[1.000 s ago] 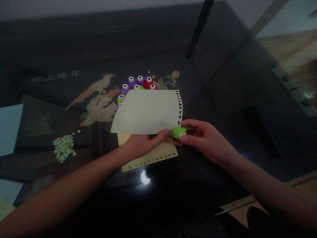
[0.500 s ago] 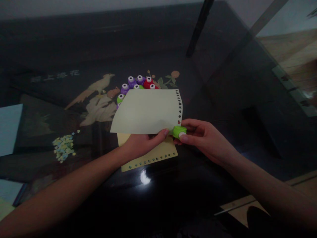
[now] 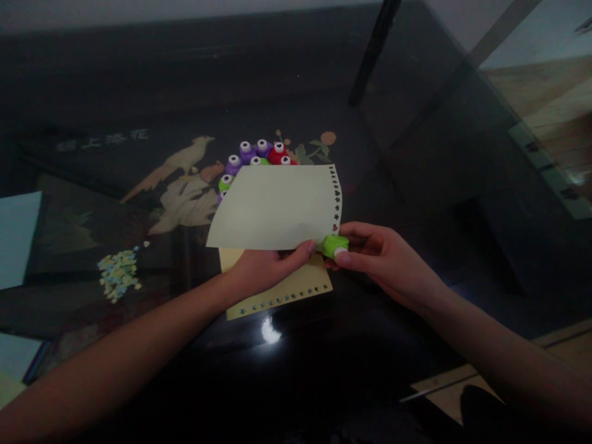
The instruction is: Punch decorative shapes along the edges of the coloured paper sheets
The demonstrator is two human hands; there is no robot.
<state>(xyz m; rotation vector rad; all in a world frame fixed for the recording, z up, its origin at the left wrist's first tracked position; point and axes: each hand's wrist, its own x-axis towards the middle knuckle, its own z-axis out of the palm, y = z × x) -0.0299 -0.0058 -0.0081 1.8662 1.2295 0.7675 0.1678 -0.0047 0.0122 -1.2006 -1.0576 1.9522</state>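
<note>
A pale sheet of paper (image 3: 277, 206) is gripped along its near edge by my left hand (image 3: 263, 271), thumb on top and the other fingers hidden beneath. Small punched shapes run down the sheet's right edge. At its near right corner, my right hand (image 3: 374, 250) is closed around a green craft punch (image 3: 335, 246) with a white button under the thumb. The punch touches the paper's corner; whether the paper sits in its slot I cannot tell. Below lies a yellow sheet (image 3: 277, 299) with a row of punched shapes along its near edge.
Several purple, green and red craft punches (image 3: 247, 150) stand behind the pale sheet, partly covered by it. A heap of paper cut-outs (image 3: 118, 274) lies to the left. Blue paper (image 3: 18, 237) is at the left edge of the glass-topped table (image 3: 296, 382).
Almost nothing differs. The pale sheet's right edge has shifted very slightly; both hands and the green craft punch stay in place.
</note>
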